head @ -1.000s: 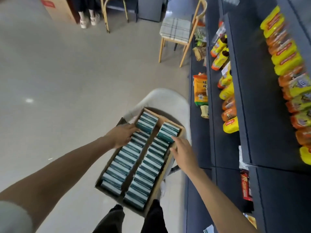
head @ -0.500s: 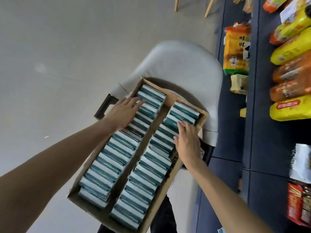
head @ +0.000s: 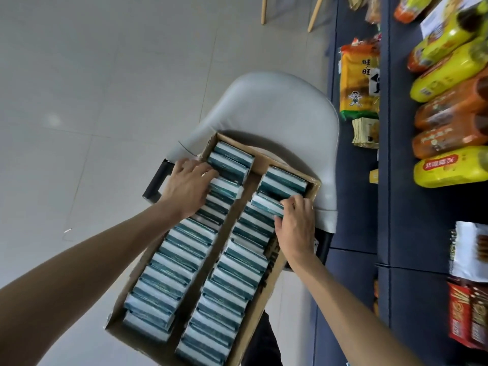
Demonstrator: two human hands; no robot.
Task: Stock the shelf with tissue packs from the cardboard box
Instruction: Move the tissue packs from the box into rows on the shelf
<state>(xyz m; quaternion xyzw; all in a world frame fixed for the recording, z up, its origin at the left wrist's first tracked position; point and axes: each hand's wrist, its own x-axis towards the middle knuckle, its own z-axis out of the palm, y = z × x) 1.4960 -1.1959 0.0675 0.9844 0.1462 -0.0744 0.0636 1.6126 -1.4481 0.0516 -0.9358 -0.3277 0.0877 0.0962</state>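
This looks like the picking-up step: both hands are down in the open brown cardboard box (head: 265, 283), which sits on a pale grey padded chair (head: 266, 107), and nothing has left it yet. The left hand (head: 188, 184) lies across the far end of the left row of teal-and-white tissue packs (head: 169, 273), fingers curled over a pack's edge. The right hand (head: 297, 227) pinches a slightly raised pack (head: 266, 204) in the right row, fingertips hooked on its near end. Next, I'd guess, each hand must draw its packs clear, then carry them rightward to the dark blue shelf (head: 412, 233), beyond the right hand.
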